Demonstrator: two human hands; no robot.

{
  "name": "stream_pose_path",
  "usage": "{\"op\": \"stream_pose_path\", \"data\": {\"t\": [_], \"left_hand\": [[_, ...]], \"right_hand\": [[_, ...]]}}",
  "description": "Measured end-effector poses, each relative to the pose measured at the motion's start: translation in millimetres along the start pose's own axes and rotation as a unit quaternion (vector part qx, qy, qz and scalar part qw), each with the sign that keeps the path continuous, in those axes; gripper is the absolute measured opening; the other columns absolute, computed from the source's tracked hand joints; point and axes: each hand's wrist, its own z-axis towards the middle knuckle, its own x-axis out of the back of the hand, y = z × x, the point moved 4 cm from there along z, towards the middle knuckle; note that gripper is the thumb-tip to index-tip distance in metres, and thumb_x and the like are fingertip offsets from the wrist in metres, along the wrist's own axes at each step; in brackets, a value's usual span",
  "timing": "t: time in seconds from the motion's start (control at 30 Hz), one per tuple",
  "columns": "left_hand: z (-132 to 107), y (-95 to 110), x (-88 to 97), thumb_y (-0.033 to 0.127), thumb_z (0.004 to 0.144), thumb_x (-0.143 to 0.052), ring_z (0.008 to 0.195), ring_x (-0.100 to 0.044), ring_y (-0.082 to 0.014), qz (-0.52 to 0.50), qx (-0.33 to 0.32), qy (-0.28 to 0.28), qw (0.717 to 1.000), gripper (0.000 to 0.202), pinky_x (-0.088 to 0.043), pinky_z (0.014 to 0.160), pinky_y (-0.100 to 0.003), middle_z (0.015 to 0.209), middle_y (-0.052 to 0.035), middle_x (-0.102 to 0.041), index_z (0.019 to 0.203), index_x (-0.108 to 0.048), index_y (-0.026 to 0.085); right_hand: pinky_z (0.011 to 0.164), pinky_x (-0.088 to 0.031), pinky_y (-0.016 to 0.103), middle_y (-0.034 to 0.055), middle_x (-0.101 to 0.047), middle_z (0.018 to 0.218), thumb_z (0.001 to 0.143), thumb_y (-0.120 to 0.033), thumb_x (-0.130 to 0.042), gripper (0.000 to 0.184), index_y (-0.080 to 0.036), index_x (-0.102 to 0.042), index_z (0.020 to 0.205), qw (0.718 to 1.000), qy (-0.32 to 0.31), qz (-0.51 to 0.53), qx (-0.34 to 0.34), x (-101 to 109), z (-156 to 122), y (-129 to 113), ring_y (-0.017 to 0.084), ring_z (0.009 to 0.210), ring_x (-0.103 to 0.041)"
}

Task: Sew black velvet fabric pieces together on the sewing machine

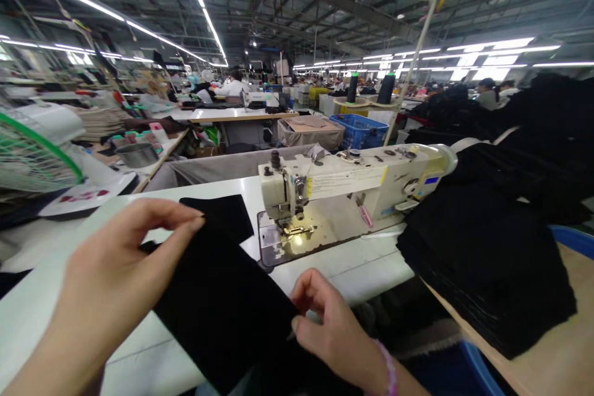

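A black fabric piece (232, 303) hangs between my two hands in front of the sewing machine (343, 185). My left hand (130, 260) pinches its upper left corner between thumb and forefinger. Lower down on the right, my right hand (325, 322) has closed fingers on the same piece's right edge. Behind it, another black fabric piece (227, 213) lies flat on the white table (241, 189), left of the needle area. The machine's lamp lights the metal plate (297, 241) under the presser foot, where no cloth lies.
A stack of black fabric pieces (487, 266) rests on a wooden board (570, 284) at the right. Pink thread snips (364, 213) lean by the machine's arm. On the left stand a green-rimmed fan (41, 142) and a metal bowl (137, 154). A blue basket (357, 130) is behind the machine.
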Motion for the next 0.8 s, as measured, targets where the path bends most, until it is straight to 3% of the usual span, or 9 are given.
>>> {"op": "stream_pose_path", "data": {"t": [0.07,0.13,0.23,0.33,0.57,0.7,0.8], "left_hand": [[15.9,3.0,-34.7,0.033,0.078,-0.06,0.068,-0.063,-0.0179,-0.017,-0.042,-0.177,0.983,0.007,-0.047,0.066,-0.029,0.073,0.0044,-0.068,0.078,-0.062,0.026],[14.8,-2.2,-79.9,0.02,0.073,-0.059,0.059,-0.058,-0.017,-0.045,-0.034,-0.297,0.953,0.006,-0.041,0.059,-0.027,0.062,0.0036,-0.063,0.069,-0.06,0.024],[-4.1,-14.3,-143.0,0.014,0.073,-0.058,0.063,-0.061,-0.0167,-0.077,-0.027,-0.32,0.944,0.009,-0.044,0.063,-0.026,0.066,0.002,-0.066,0.069,-0.06,0.023],[-26.6,-26.3,-181.0,0.015,0.074,-0.059,0.067,-0.061,-0.017,-0.099,-0.009,-0.301,0.948,0.009,-0.046,0.066,-0.026,0.069,0.0008,-0.065,0.068,-0.057,0.022],[-36.9,-39.7,-191.6,0.014,0.072,-0.056,0.071,-0.06,-0.0162,-0.121,0.021,-0.28,0.952,0.008,-0.048,0.07,-0.027,0.071,0.0015,-0.062,0.069,-0.056,0.021],[-27.3,-43.7,-203.9,0.015,0.072,-0.056,0.068,-0.061,-0.0158,-0.106,0.05,-0.288,0.95,0.008,-0.047,0.066,-0.026,0.07,0.0021,-0.062,0.07,-0.055,0.022],[-20.3,-47.2,-214.1,0.016,0.07,-0.059,0.066,-0.061,-0.0165,-0.082,0.075,-0.288,0.951,0.008,-0.045,0.063,-0.026,0.068,0.002,-0.062,0.071,-0.054,0.022]], "right_hand": [[0.068,-0.041,0.026,-0.0058,-0.05,0.074,0.067,-0.008,-0.056,0.023,-0.022,-0.048,0.082,0.999,-0.027,-0.02,-0.03,-12.5,-12.5,17.2,0.013,0.07,-0.05],[0.067,-0.041,0.026,-0.0057,-0.049,0.072,0.068,-0.005,-0.055,0.023,-0.022,-0.047,0.08,0.997,-0.017,-0.064,-0.031,-16.1,-19.3,37.7,0.014,0.069,-0.051],[0.069,-0.044,0.026,-0.0019,-0.055,0.076,0.074,-0.002,-0.053,0.02,-0.021,-0.053,0.08,0.984,0.015,-0.172,0.038,-10.0,-19.5,60.9,0.015,0.073,-0.056],[0.072,-0.047,0.026,0.0016,-0.063,0.083,0.076,0.001,-0.052,0.024,-0.02,-0.06,0.084,0.961,0.021,-0.243,0.131,-0.9,-17.7,70.0,0.016,0.078,-0.062],[0.077,-0.054,0.029,0.0052,-0.07,0.089,0.083,0.002,-0.048,0.032,-0.022,-0.06,0.101,0.874,0.024,-0.361,0.325,10.0,-24.5,63.2,0.02,0.083,-0.068],[0.067,-0.051,0.033,0.005,-0.067,0.083,0.085,-0.002,-0.049,0.025,-0.022,-0.06,0.093,0.85,0.036,-0.412,0.326,13.0,-18.4,57.5,0.021,0.074,-0.064],[0.069,-0.051,0.036,0.0055,-0.066,0.084,0.084,-0.001,-0.049,0.024,-0.021,-0.061,0.09,0.843,0.041,-0.428,0.324,14.6,-12.5,54.9,0.022,0.079,-0.061]]}}
